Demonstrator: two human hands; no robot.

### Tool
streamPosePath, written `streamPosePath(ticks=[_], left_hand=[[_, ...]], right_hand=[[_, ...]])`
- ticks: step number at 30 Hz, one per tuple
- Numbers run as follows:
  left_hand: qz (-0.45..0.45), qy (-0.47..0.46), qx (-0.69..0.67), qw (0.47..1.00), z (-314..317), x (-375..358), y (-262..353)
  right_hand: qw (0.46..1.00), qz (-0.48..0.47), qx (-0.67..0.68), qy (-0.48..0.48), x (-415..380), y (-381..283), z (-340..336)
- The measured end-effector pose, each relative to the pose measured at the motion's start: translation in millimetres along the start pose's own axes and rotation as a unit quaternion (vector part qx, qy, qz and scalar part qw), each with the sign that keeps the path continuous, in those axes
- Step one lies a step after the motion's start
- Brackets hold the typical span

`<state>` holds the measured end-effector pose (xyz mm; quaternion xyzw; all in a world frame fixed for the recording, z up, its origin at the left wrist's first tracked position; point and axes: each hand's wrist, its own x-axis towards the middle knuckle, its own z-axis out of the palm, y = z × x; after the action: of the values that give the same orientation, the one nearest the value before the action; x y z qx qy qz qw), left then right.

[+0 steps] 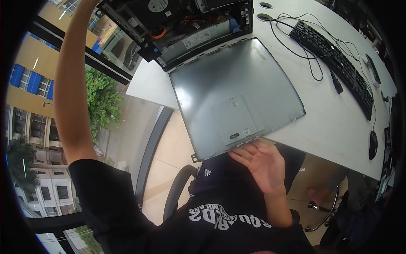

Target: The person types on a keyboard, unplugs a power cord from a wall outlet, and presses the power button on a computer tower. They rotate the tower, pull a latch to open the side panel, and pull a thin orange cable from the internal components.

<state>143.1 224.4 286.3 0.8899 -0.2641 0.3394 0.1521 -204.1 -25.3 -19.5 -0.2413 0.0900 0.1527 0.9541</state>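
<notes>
A desktop computer case (192, 42) lies at the top of the view with its inside exposed, showing a drive, wiring and an orange ring. Its grey metal side panel (237, 89) is flipped down against the case's near edge and overhangs the front of the desk. At the panel's near edge is my right hand (266, 164), palm turned up, fingers bent against the rim and holding it; some fingertips are hidden. My left arm (72, 84) reaches up along the left side, and its hand lies beyond the top of the frame, close to the case.
On the white desk (292, 131) sit a black keyboard (334, 61), loose black cables with a plug (337, 83), and a mouse (373, 144). A chair (182, 186) stands below the panel. Windows run along the left. Another person's hand (317, 194) shows at lower right.
</notes>
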Motion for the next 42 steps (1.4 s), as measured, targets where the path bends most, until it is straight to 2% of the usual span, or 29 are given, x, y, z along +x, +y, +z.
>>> streamPosePath(ticks=[2,3,4,5,6,8,9,10,13,15,16,19,21,22,25,26,29,32,38,42], left_hand=[[0.119,0.121,0.105,0.98,-13,-15,13],[0.125,0.142,0.035,0.981,-18,-39,33],[0.069,0.126,0.015,0.989,-21,-63,53],[0.026,0.108,0.1,0.989,-23,-94,68],[0.113,0.108,0.039,0.987,-15,-117,69],[0.078,0.048,0.04,0.995,1,-165,94],[0.106,0.061,0.073,0.99,13,-181,97],[0.047,0.025,0.112,0.992,21,-197,98],[-0.085,-0.05,0.134,0.986,48,-214,73],[-0.122,-0.068,0.144,0.98,62,-211,63],[-0.14,-0.075,0.15,0.976,67,-207,61],[-0.142,-0.099,0.16,0.972,76,-195,60],[-0.113,-0.096,0.18,0.972,86,-187,49],[-0.098,-0.097,0.188,0.972,89,-184,47],[-0.177,-0.146,0.162,0.96,95,-167,63],[-0.131,-0.109,0.172,0.97,102,-168,49],[-0.073,-0.045,0.207,0.975,113,-174,24],[-0.051,-0.022,0.17,0.984,106,-180,26],[-0.057,-0.091,0.075,0.991,88,-189,41],[-0.1,-0.127,0.002,0.987,78,-194,48]], right_hand=[[1.0,-0.011,-0.006,0.028,-1,0,-3],[0.999,-0.016,-0.007,0.041,-1,2,-5],[0.999,-0.018,0.0,0.039,-2,4,-9],[0.999,-0.019,0.007,0.034,-3,5,-15],[0.999,-0.019,0.013,0.026,-2,6,-20],[0.999,-0.041,0.002,0.007,-4,9,-26],[0.999,-0.052,-0.004,-0.001,-3,10,-29],[0.995,-0.082,-0.053,-0.016,0,12,-35],[0.982,-0.055,-0.178,-0.008,25,31,-100],[0.978,-0.087,-0.179,0.058,48,59,-153],[0.978,-0.095,-0.137,0.122,59,77,-183],[0.954,-0.089,-0.078,0.276,67,96,-241],[0.936,-0.079,-0.045,0.339,69,100,-275],[0.925,-0.101,-0.031,0.364,72,99,-279],[0.9,-0.104,-0.044,0.42,77,88,-265],[0.898,-0.104,-0.055,0.424,75,84,-253],[0.929,-0.058,-0.088,0.355,71,86,-258],[0.933,-0.068,-0.081,0.345,70,87,-258],[0.934,-0.066,-0.068,0.345,72,91,-259],[0.935,-0.063,-0.069,0.343,69,84,-253]])
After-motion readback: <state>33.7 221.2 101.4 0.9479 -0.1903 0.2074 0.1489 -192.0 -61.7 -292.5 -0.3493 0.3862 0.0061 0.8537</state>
